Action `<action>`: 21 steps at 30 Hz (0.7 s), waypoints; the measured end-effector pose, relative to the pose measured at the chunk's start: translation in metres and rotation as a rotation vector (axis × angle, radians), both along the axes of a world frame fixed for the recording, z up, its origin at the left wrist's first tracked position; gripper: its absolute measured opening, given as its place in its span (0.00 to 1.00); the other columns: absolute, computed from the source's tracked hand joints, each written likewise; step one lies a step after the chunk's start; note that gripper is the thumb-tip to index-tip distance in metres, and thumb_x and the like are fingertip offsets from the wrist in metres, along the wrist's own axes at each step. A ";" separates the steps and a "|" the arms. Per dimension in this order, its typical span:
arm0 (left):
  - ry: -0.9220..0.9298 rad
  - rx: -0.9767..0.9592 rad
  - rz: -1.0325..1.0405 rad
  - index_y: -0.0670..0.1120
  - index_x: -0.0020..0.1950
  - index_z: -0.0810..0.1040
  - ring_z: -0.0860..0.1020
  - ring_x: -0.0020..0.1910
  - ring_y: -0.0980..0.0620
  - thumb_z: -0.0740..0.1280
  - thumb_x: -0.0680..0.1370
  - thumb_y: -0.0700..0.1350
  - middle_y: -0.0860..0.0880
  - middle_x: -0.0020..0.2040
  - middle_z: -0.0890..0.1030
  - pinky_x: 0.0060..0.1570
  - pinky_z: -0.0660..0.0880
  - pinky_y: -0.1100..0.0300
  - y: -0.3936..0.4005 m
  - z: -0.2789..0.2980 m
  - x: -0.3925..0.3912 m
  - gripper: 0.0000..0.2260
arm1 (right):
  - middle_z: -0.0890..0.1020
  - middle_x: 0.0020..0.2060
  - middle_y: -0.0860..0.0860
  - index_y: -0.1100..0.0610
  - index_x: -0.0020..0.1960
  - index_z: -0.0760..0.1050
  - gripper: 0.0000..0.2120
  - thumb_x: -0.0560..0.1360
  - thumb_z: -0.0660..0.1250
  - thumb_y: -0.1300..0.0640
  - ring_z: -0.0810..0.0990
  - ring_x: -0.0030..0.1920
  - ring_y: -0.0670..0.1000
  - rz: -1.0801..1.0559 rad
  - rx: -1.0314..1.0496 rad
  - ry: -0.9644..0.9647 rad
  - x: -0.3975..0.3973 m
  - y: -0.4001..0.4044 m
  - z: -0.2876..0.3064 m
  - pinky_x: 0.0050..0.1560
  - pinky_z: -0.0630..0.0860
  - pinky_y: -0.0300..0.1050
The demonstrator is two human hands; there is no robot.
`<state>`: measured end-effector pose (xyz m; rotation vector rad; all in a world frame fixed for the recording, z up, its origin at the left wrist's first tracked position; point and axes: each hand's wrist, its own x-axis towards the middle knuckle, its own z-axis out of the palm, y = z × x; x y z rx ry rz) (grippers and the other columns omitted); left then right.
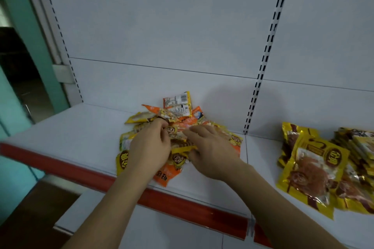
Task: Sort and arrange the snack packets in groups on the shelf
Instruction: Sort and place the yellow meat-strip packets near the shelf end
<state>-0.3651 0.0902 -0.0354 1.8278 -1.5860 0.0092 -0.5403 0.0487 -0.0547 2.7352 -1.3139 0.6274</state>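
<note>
Hands work a loose pile (178, 127) of orange and yellow packets mid-shelf (85, 127), left hand (149, 147) pinching one small packet (172, 130), right hand (210, 147) curled on another (grip partly hidden), a yellow-packet group (315, 170) lying well apart at right

Mixed pile (178, 127) left of sorted packets (315, 168).

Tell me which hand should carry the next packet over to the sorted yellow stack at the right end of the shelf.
Probably the right hand. It rests on the right side of the mixed pile, nearer the yellow stack. The left hand grips packets on the pile's far side and would have to cross over.
</note>
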 end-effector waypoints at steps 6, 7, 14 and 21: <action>-0.048 0.161 -0.109 0.49 0.73 0.73 0.78 0.62 0.49 0.65 0.83 0.50 0.50 0.67 0.78 0.57 0.78 0.52 -0.006 -0.010 0.018 0.19 | 0.73 0.70 0.51 0.49 0.77 0.65 0.28 0.79 0.60 0.41 0.69 0.71 0.58 -0.125 0.176 0.065 0.029 -0.022 0.014 0.68 0.70 0.54; -0.050 0.167 -0.132 0.49 0.74 0.72 0.78 0.62 0.50 0.65 0.83 0.50 0.50 0.68 0.77 0.58 0.78 0.52 -0.007 -0.010 0.020 0.19 | 0.77 0.64 0.51 0.48 0.73 0.69 0.24 0.79 0.60 0.42 0.74 0.65 0.57 -0.134 0.166 0.094 0.032 -0.024 0.013 0.62 0.75 0.53; 0.239 0.045 -0.215 0.48 0.60 0.78 0.79 0.47 0.56 0.61 0.83 0.59 0.55 0.47 0.82 0.41 0.74 0.62 -0.017 0.002 0.031 0.17 | 0.84 0.44 0.52 0.56 0.52 0.80 0.13 0.80 0.58 0.54 0.82 0.41 0.58 -0.225 -0.281 -0.154 0.027 -0.006 0.008 0.36 0.79 0.53; 1.280 0.288 -0.407 0.44 0.60 0.83 0.87 0.45 0.45 0.71 0.81 0.51 0.43 0.53 0.86 0.43 0.83 0.52 -0.034 0.010 0.044 0.13 | 0.81 0.63 0.52 0.60 0.63 0.81 0.13 0.80 0.65 0.63 0.77 0.67 0.52 0.101 -0.385 -0.328 0.055 0.012 0.014 0.66 0.75 0.46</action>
